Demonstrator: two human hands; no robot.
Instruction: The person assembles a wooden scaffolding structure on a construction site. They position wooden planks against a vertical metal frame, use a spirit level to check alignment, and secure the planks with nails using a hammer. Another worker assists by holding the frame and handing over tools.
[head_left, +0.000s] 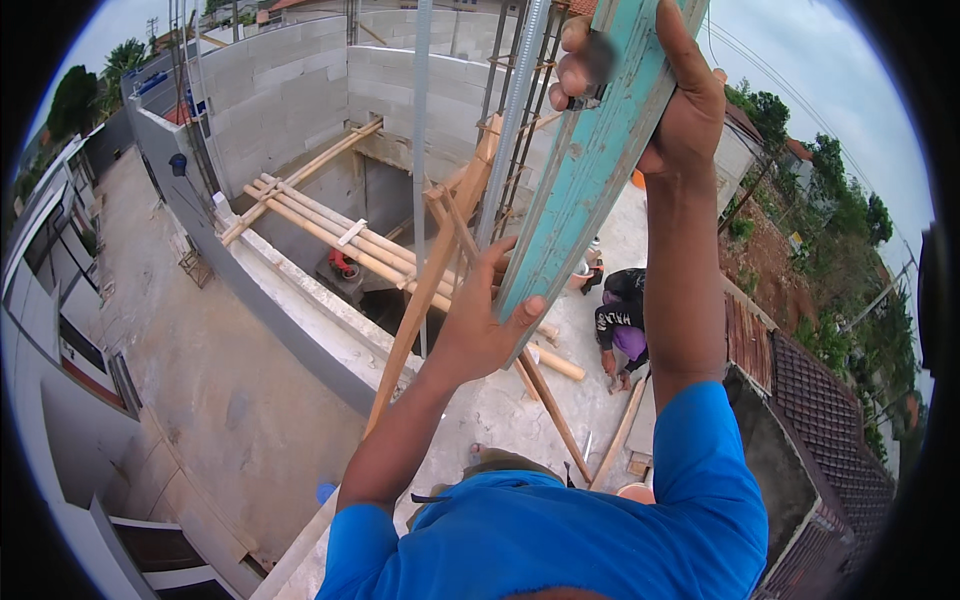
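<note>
I hold a long teal-painted wooden board [590, 170] that runs upright and tilted from the picture's middle to its top. My left hand [485, 320] grips its lower end. My right hand [660, 90] is raised high and wraps the board near the top. Just left of the board stand vertical steel rebars [512, 120] of a column cage. My blue shirt fills the lower edge.
Below lies a concrete slab [500, 410] with wooden props [420, 300] and bamboo poles [330, 225] over an opening. Another person [620, 320] crouches on the slab. Grey block walls [280, 90] rise behind; tiled roofs [820, 400] lie right, a paved yard [190, 340] far below left.
</note>
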